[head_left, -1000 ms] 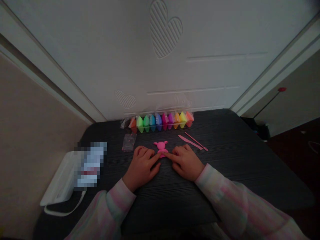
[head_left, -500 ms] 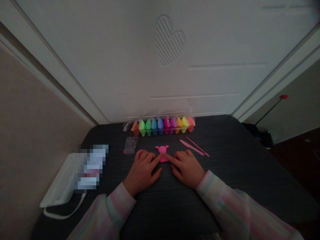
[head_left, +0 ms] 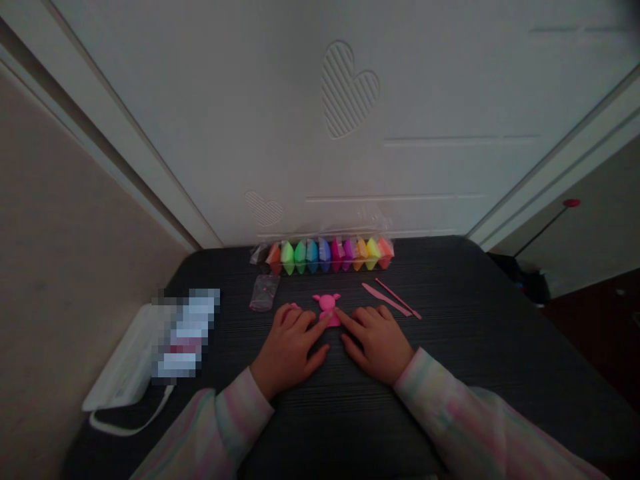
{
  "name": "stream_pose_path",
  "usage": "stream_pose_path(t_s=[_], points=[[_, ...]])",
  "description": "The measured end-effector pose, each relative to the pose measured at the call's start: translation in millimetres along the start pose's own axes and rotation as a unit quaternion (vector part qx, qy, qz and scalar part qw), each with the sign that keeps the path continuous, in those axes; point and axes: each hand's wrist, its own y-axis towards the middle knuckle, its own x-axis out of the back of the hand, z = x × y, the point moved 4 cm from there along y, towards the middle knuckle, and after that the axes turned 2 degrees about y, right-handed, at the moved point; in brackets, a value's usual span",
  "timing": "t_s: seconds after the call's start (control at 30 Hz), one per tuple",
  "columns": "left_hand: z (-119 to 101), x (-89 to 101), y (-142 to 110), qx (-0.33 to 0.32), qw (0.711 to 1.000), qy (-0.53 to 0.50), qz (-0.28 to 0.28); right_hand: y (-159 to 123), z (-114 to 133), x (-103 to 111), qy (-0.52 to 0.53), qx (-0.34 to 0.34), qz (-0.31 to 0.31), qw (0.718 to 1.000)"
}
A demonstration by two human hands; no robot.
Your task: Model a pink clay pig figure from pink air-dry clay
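Observation:
A small pink clay figure [head_left: 327, 303], with a round head and two ear-like bits sticking out sideways, lies on the dark table between my hands. My left hand [head_left: 293, 347] presses its index fingertip on the figure's body from the left, thumb held apart below. Some pink clay [head_left: 294, 307] shows at its other, curled fingers; how much is there is hidden. From the right, the index fingertip of my right hand [head_left: 373, 340] touches the body, the remaining fingers bent. Between them the two fingertips hold the figure and cover part of its body.
Behind stands a row of colored clay packs [head_left: 325, 257] in clear plastic. A small clear bag [head_left: 264, 292] lies left of the figure, and a pink modelling knife [head_left: 385, 299] and thin pink stick [head_left: 397, 297] right. A white mask-like item [head_left: 123, 360] sits at the left edge.
The view has shifted slightly, so everything appears a little lower and to the right. Both index fingers stay on the figure, the left one reaching slightly further across its body.

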Motion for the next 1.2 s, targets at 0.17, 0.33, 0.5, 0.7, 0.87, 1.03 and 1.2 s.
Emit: stream_pose_path(t_s=[0.17, 0.33, 0.5, 0.7, 0.87, 1.03, 1.2], points=[[-0.8, -0.8, 0.4, 0.003, 1.0, 0.0, 0.023, -1.1, 0.3, 0.7, -0.009, -0.007, 0.0, 1.0], [-1.4, -2.8, 1.7, 0.004, 1.0, 0.004, 0.021, -1.3, 0.0, 0.6, -0.008, -0.001, -0.004, 1.0], [-1.3, -3.3, 0.7, 0.005, 1.0, 0.011, 0.021, -1.4, -1.1, 0.3, 0.007, -0.005, -0.008, 1.0], [-0.8, -3.0, 2.0, 0.005, 1.0, 0.017, 0.02, -0.7, -2.5, -0.3, 0.009, -0.01, -0.014, 1.0], [-1.3, -2.9, 1.8, -0.009, 1.0, 0.025, 0.006, -0.6, -4.1, 1.3, 0.019, -0.019, -0.02, 0.999], [-1.2, -2.9, 4.1, -0.002, 0.999, 0.02, 0.03, -0.1, -4.6, 2.3, 0.032, -0.02, -0.024, 0.999], [-0.9, -3.9, 3.4, -0.007, 0.999, 0.025, 0.024, 0.6, -5.0, 1.7, 0.038, -0.022, -0.021, 0.999]])
